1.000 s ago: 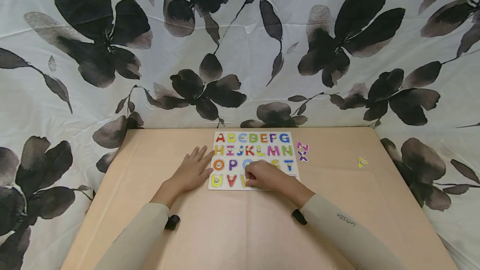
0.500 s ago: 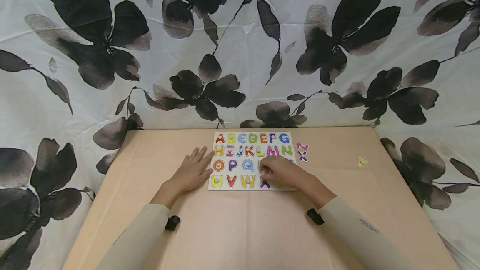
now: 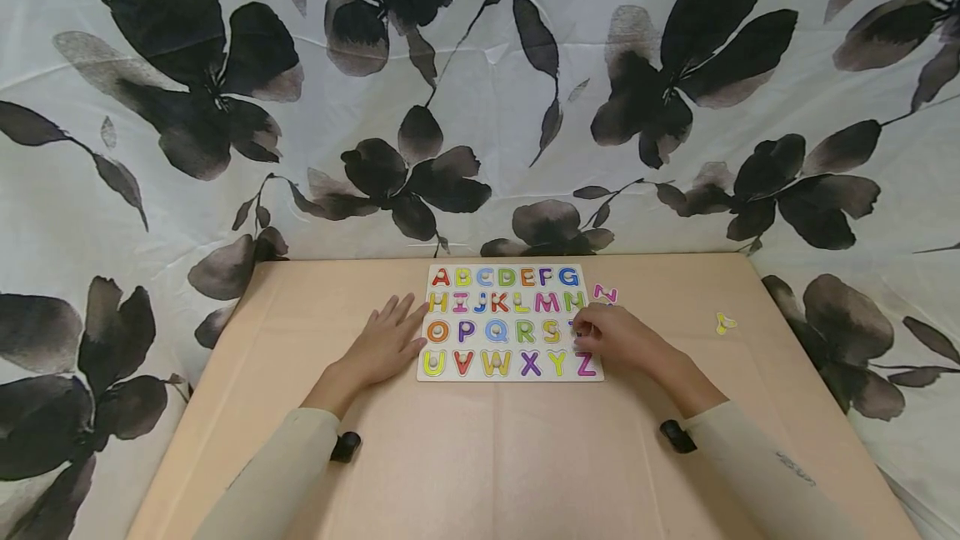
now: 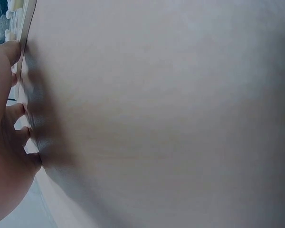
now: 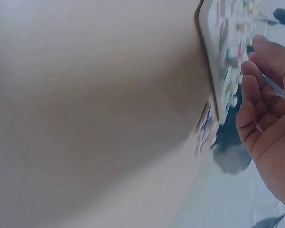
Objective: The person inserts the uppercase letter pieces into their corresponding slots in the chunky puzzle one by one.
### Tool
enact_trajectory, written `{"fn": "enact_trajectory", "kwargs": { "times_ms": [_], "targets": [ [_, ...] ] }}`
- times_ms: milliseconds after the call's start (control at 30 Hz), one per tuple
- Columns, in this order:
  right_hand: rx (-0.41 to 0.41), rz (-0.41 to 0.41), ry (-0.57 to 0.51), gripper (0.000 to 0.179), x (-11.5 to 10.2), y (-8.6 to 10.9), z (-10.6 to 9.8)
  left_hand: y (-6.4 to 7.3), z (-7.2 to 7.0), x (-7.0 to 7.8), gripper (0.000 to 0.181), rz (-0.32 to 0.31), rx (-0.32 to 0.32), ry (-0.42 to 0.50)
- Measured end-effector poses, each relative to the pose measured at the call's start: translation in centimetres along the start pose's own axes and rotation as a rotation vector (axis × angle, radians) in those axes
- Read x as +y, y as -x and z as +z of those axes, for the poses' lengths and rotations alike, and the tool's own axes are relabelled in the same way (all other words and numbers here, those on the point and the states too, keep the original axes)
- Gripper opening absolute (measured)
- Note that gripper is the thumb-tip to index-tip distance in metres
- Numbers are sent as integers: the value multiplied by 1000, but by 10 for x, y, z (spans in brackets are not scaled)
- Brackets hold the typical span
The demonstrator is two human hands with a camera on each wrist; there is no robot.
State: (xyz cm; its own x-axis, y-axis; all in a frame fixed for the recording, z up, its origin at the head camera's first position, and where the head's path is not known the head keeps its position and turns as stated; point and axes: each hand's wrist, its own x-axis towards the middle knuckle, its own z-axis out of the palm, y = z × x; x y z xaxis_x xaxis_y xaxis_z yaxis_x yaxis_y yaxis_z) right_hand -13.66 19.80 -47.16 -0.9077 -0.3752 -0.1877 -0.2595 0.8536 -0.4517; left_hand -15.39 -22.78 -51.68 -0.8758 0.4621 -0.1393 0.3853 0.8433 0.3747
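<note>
A white alphabet puzzle board [image 3: 480, 372] lies on the table, its letters in rows, several with small pegs. My left hand [image 3: 384, 340] rests flat with spread fingers at its left edge; in the left wrist view, fingertips [image 4: 20, 110] touch the table and the board's side. My right hand [image 3: 618, 338] hovers over the board's right edge, fingers loosely curled and nothing visible between them in the right wrist view. Just beyond it lies a pink zigzag letter piece [image 3: 604, 294]; a purple X piece [image 5: 206, 118] beside it is mostly hidden in the head view.
A yellow Y piece [image 3: 724, 323] lies apart on the right of the tan table [image 3: 480, 473]. A white cloth with dark flowers [image 3: 525, 107] hangs behind the table's far edge. Dark wrist cameras [image 3: 345, 447] sit under both sleeves.
My right hand has moved rightward across the board from the yellow W to the right edge, uncovering the W, R, S, X, Y and Z. My left hand has stayed put.
</note>
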Motion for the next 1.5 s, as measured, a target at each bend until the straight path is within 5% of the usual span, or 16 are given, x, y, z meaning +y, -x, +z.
{"fn": "enact_trajectory", "kwargs": {
  "times_ms": [833, 1500],
  "targets": [
    [132, 138, 21, 23, 51, -5, -15, 0, 1, 0, 66, -1, 10, 2],
    [81, 47, 125, 16, 51, -12, -16, -2, 0, 0, 67, -9, -1, -3]
  ]
}}
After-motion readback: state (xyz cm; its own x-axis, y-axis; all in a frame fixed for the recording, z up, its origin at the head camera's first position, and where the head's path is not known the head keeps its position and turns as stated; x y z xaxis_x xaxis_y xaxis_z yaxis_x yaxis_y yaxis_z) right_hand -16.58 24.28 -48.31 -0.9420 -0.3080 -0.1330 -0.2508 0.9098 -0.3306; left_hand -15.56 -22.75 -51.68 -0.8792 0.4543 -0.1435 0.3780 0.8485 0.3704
